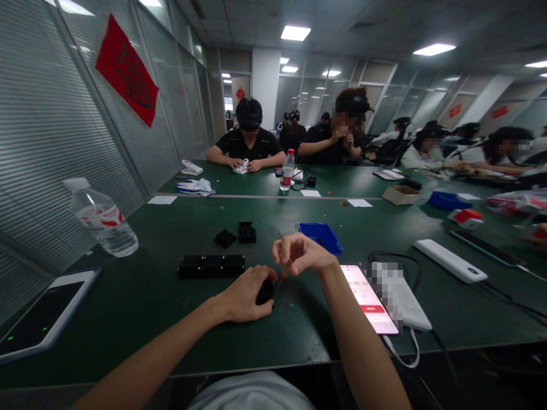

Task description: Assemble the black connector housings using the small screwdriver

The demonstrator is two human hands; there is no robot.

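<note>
1. The small black block [265, 292] sits just below the centre of the frame, low over the green tabletop [141, 319]; its underside is hidden, so contact is unclear.
2. The left hand [249, 293] has its fingers curled round the block from the left, thumb on the near side.
3. Above and right, the fingers of the right hand [304, 253] pinch a slender tool [289, 265], its thin shaft slanting down toward the block's right side; tip contact is too small to tell.
4. If the block twists or the tool tilts, the tip could slip and jab the left thumb.
5. Left of centre lie a black three-part row [212, 266] and, above it, two loose black pieces [247, 232]; anything small dropped here could vanish against the dark surface.
6. Right of centre, a careless forearm could nudge the blue tray [335, 242] or lit phone [371, 316].
</note>
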